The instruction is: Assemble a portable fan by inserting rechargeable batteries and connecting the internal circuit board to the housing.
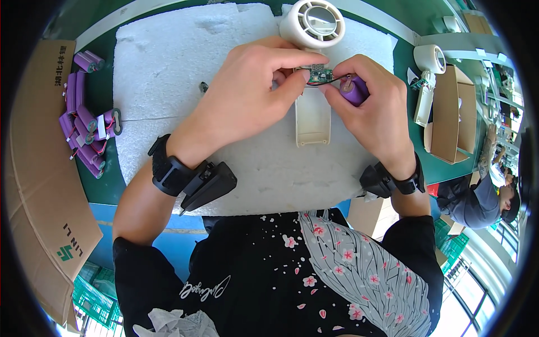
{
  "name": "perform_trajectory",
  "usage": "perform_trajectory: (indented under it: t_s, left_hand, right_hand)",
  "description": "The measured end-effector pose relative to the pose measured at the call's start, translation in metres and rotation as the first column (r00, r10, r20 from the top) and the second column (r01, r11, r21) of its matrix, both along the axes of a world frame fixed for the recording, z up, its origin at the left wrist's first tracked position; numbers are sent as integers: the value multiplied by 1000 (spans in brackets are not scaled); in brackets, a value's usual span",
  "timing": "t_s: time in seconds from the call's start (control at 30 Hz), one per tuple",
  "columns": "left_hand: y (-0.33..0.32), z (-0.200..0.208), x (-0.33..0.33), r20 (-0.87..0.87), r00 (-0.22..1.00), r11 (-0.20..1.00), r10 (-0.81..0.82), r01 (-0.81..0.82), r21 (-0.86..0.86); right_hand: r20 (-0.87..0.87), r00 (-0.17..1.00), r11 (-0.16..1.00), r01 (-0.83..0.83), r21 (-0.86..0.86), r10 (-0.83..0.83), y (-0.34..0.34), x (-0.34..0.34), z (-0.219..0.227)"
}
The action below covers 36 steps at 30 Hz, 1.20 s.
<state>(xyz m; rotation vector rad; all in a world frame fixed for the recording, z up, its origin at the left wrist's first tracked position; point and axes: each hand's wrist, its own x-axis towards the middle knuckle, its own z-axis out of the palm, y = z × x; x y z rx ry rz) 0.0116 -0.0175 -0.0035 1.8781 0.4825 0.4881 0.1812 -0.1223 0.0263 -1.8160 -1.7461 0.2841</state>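
A cream handheld fan lies on white foam, its round head at the far side and its open handle shell toward me. At the top of the handle sits a small green circuit board. My left hand is closed about the board's left side, index finger along its far edge and thumb at its near left. My right hand is curled round a purple cylindrical battery, thumb and index finger close to the board's right end. Dark thin wires run between battery and board.
Several purple battery packs lie left of the foam sheet, beside a large cardboard box. At right are another opened fan and a small cardboard box. A co-worker sits farther right.
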Motion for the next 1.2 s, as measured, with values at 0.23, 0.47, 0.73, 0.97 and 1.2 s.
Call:
perform_trajectory:
  t_s: [0.23, 0.47, 0.73, 0.97, 1.2]
  left_hand:
    - [-1, 4, 1, 50, 999, 990, 18, -10, -141]
    - [1, 3, -1, -18, 1000, 1000, 5, -4, 24]
    - [5, 0, -1, 48, 995, 995, 88, -89, 35]
    - [11, -4, -4, 172, 981, 995, 95, -89, -46]
    - [10, 3, -3, 99, 987, 986, 129, -117, -118]
  right_hand:
    - [-27, 999, 996, -31, -80, 29, -2, 2, 1]
    - [-294, 944, 883, -262, -389, 150, -1, 13, 16]
    - [-740, 669, 812, -466, -351, 64, -2, 32, 14]
    - [-673, 676, 795, -214, -568, -299, 7, 43, 34]
    - [-1, 996, 985, -87, -148, 88, -1, 38, 22]
